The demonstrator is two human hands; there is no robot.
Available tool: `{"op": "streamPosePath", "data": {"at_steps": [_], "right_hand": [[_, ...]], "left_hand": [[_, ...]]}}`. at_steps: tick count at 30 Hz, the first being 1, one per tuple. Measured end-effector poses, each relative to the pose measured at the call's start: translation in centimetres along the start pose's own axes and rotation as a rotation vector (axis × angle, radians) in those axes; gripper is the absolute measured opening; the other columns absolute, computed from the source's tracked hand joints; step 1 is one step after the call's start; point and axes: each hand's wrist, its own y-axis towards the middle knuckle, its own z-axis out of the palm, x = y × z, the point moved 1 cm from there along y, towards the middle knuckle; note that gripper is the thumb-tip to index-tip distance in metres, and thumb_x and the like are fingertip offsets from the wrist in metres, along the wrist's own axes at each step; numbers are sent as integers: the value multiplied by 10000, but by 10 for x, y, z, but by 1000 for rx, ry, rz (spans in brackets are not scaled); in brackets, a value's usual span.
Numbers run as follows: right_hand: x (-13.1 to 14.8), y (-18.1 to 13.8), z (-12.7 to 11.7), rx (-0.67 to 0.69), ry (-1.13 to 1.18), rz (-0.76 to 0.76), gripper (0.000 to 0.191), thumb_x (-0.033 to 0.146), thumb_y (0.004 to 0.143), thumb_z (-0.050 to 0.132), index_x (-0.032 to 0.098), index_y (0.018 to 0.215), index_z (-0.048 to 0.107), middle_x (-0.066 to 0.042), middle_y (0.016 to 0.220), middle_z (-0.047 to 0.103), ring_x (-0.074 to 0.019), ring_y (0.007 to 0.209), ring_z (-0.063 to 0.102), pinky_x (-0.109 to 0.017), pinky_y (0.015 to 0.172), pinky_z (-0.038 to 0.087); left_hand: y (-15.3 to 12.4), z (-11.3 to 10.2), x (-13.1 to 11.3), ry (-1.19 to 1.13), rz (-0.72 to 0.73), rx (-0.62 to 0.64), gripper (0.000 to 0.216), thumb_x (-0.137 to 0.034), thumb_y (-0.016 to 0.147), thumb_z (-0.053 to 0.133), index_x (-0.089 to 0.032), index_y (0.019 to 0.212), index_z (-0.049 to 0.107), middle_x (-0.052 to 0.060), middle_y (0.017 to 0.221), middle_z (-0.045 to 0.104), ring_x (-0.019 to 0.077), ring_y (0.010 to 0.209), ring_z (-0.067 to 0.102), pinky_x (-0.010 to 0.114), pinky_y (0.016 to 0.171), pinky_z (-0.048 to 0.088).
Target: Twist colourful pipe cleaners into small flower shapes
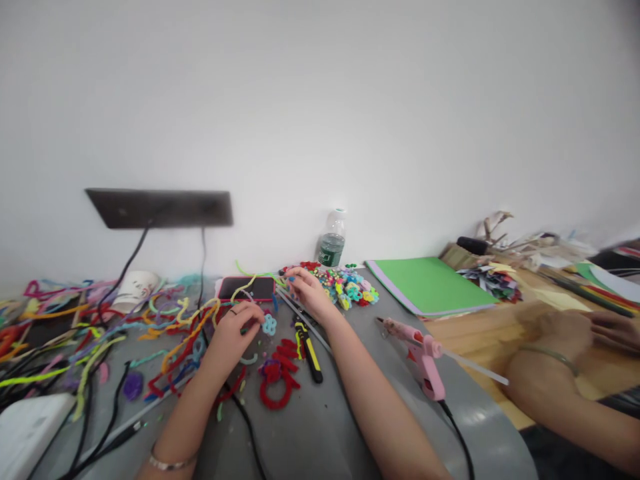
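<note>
My left hand (234, 331) rests on the grey table (325, 427), fingers curled in a pinch by a small light-blue pipe-cleaner flower (269, 325). Farther back, my right hand (307, 288) has its fingers bent around a thin pipe cleaner, at the edge of a heap of small coloured pipe-cleaner flowers (350, 287). A dark phone in a red case (246, 288) lies between the hands and the wall. Red pipe-cleaner loops (278, 380) lie just in front of my left hand.
Loose coloured pipe cleaners (100, 333) cover the table's left side. A yellow-black utility knife (309, 350), a pink glue gun (424, 357) with its cord, a plastic bottle (331, 240), a paper cup (135, 288) and green paper sheets (430, 283) lie around. Another person's arms (560, 373) rest at the right.
</note>
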Motion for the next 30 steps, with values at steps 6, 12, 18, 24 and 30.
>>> {"op": "streamPosePath", "data": {"at_steps": [6,12,18,24,30], "right_hand": [[-1,3,-2,-46,15,-19,300,413,721,696,213,908,575,53,619,476,-97,525,375,-229,504,275],[-4,2,1,-38,-30,-26,271,411,737,671,211,896,577,43,639,495,-103,529,393,-237,507,269],[-8,3,2,-18,-105,-47,223,376,771,637,203,905,593,48,609,489,-104,521,400,-232,497,255],[-6,-2,7,173,-398,-157,141,298,809,633,192,902,623,2,793,601,-111,623,466,-238,581,357],[-10,-9,21,459,-840,-177,273,34,699,694,192,922,698,2,848,589,-112,674,473,-249,653,378]], "left_hand": [[-2,1,14,76,-71,-33,260,-136,817,433,-210,887,672,50,889,737,190,818,691,311,766,540],[-5,4,9,127,-143,126,141,-238,771,607,-220,888,685,26,780,730,201,710,673,301,678,527],[-7,9,7,100,-96,203,222,-215,698,707,-245,918,699,34,878,753,228,813,689,318,724,532],[-5,-3,14,84,-179,74,164,-190,773,565,-214,901,663,41,850,736,208,780,687,327,732,539],[-5,-4,20,66,-222,-25,185,-178,738,540,-205,882,653,39,826,731,200,738,680,334,734,548]]}}
